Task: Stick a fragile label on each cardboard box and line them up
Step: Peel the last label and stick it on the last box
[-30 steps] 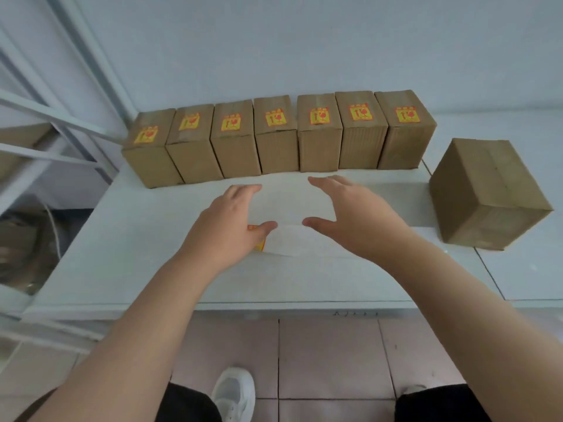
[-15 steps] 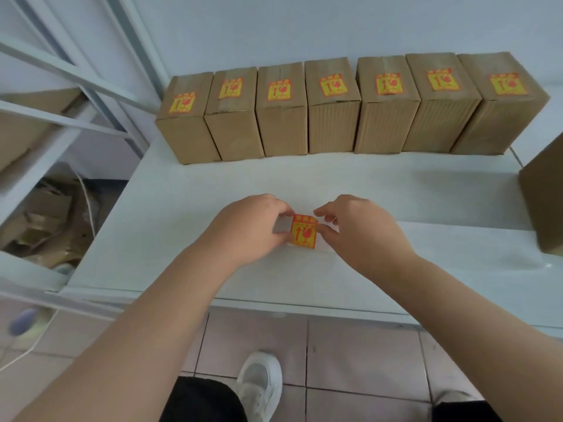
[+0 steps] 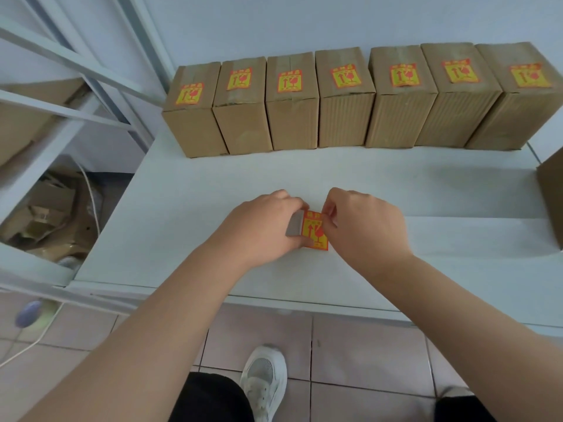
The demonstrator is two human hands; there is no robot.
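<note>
Several cardboard boxes (image 3: 344,99) stand side by side in a row at the back of the white table (image 3: 189,208), each with a yellow-and-red fragile label on top. Near the table's front, my left hand (image 3: 262,229) grips the grey backing sheet of a fragile label (image 3: 313,231). My right hand (image 3: 362,226) pinches the label's upper right corner between thumb and forefinger. One more cardboard box (image 3: 553,196) shows at the right edge, no label visible on it.
A white metal shelf frame (image 3: 70,95) stands left of the table, with crumpled cardboard and a cable (image 3: 91,196) below it. Tiled floor and my white shoe (image 3: 265,379) lie under the table's front edge.
Both hands came together from open above the table and closed on the label. The view shifted left, so the unlabelled box now sits mostly out of frame.
</note>
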